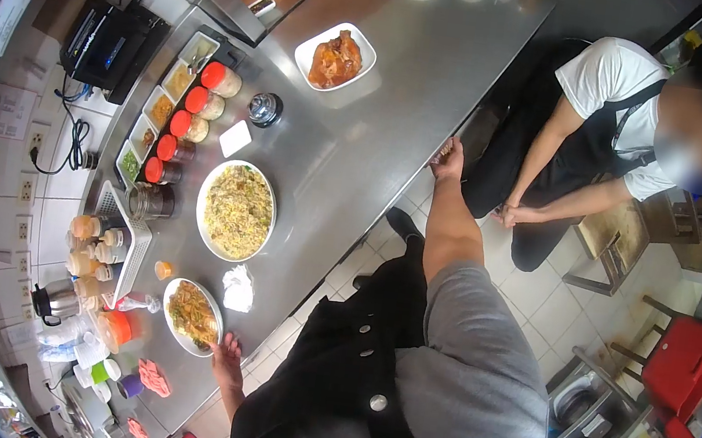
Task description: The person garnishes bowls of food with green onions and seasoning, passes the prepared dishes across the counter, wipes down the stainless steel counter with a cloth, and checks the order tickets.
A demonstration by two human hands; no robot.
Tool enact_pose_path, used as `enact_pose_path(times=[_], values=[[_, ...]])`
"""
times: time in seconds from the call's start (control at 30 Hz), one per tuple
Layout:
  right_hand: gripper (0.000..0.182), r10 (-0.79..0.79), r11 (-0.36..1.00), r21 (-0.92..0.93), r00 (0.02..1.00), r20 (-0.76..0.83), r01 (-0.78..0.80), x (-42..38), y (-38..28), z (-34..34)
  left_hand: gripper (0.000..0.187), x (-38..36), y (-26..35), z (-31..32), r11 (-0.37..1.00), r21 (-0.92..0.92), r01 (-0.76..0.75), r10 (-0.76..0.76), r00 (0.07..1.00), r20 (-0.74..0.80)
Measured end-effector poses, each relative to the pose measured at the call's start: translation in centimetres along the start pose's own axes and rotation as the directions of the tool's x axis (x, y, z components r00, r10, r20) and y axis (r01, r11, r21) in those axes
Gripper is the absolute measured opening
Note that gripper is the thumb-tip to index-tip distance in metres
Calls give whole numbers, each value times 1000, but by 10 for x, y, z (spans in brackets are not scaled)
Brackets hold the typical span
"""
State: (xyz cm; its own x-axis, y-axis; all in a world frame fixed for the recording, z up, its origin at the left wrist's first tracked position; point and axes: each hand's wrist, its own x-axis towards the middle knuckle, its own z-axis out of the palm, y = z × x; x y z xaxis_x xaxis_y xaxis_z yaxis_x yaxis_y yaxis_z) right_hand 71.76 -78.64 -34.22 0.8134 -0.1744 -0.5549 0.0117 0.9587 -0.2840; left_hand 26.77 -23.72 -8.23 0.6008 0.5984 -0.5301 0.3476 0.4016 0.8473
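My left hand (227, 360) is at the near rim of an oval white plate of noodles (195, 315), fingers spread and fingertips right at the rim. A crumpled white tissue (238, 287) lies close by. Past it sits a larger white plate of fried rice (237, 211). My right hand (448, 158) rests at the long edge of the steel counter (398, 128), its fingers bent against that edge. Farther up the counter, a square white bowl (335, 57) holds sauce-coated chicken pieces.
Red-lidded jars (204, 102) line the counter's back, beside a condiment tray (161, 111) and a white basket (132, 254) with bottles. A seated person (597, 136) in a white shirt and black apron is beyond my right arm. A red chair (679, 367) stands at the right.
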Motion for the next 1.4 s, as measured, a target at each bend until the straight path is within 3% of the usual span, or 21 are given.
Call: enact_pose_path(times=[0.07, 0.13, 0.2, 0.27, 0.3, 0.33, 0.4, 0.47, 0.53, 0.6, 0.67, 0.7, 0.8, 0.87, 0.93, 1.0, 1.07, 1.1, 1.13, 1.23, 1.4], values=[[25, 21, 999, 22, 995, 94, -24, 1, -2, 3, 52, -1, 1, 2, 1000, -16, 10, -10, 1000, -16], [27, -30, 990, -143, 976, -218, -1, -5, -5, 12, 53, -3, 2, 4, 1000, -24, 1, -1, 1000, -4], [30, -74, 991, -124, 966, -247, 44, -33, -11, 44, 52, -4, 3, 6, 1000, -21, 0, -1, 1000, -23], [27, -288, 936, -304, 886, -364, 180, -45, -15, 59, 52, -3, 0, 4, 1000, -23, 0, -1, 999, -44], [27, -353, 926, -285, 838, -416, 248, -48, -18, 66, 52, -1, -1, 2, 999, -34, 1, -2, 1000, -29], [27, -354, 915, -337, 845, -400, 223, -20, -23, 37, 51, 0, -2, 2, 999, -48, 0, -1, 1000, -15], [26, -528, 834, -413, 747, -403, 366, -8, -33, 18, 50, -4, -2, 9, 997, -74, -25, 22, 999, -42], [22, -590, 796, -452, 682, -433, 402, -13, -53, 11, 50, -6, -2, 16, 993, -104, -52, 45, 996, -71], [19, -445, 889, -1, 864, -236, 458, -27, -95, 8, 49, -6, -4, 20, 993, -98, -66, 53, 990, -133], [18, -423, 906, 82, 867, 264, 416, -36, -139, 14, 49, -4, -12, 19, 990, -107, -96, 79, 984, -158], [22, -519, 843, 134, 853, -50, 521, -84, -148, 122, 48, -2, -15, 20, 987, -108, -122, 101, 978, -183], [25, -533, 844, 134, 840, 100, 519, -75, -160, 138, 49, -4, -15, 23, 988, -89, -122, 101, 971, -217], [30, -517, 822, -74, 794, 321, 565, -84, -158, 237, 51, -2, -18, 29, 990, -81, -116, 89, 955, -283], [32, -409, 791, -304, 829, 383, 530, -75, -142, 294, 52, -2, -18, 37, 987, -59, -152, 120, 921, -371], [32, -338, 620, -480, 763, 551, 621, -68, -112, 333, 53, 0, -21, 45, 984, -49, -173, 138, 900, -414], [29, -268, 382, -645, 747, 608, 662, -52, -78, 363, 53, 6, -22, 56, 985, -12, -173, 134, 804, -580], [24, -247, 161, -583, 604, 757, 797, -10, -45, 371, 53, 10, -27, 60, 981, -17, -192, 144, 790, -595], [20, -256, 58, -601, 594, 763, 797, -10, -32, 381, 53, 14, -30, 58, 979, -10, -205, 156, 778, -609], [20, -240, 62, -591, 587, 773, 804, 0, -26, 389, 53, 17, -32, 59, 976, -3, -220, 170, 764, -622], [17, -109, -112, -548, 538, 836, 829, 21, -5, 403, 53, 17, -34, 58, 969, 12, -246, 195, 735, -649], [18, 84, -182, -518, 538, 839, 836, 37, 9, 409, 54, 14, -32, 74, 964, 16, -266, 200, 682, -704]])
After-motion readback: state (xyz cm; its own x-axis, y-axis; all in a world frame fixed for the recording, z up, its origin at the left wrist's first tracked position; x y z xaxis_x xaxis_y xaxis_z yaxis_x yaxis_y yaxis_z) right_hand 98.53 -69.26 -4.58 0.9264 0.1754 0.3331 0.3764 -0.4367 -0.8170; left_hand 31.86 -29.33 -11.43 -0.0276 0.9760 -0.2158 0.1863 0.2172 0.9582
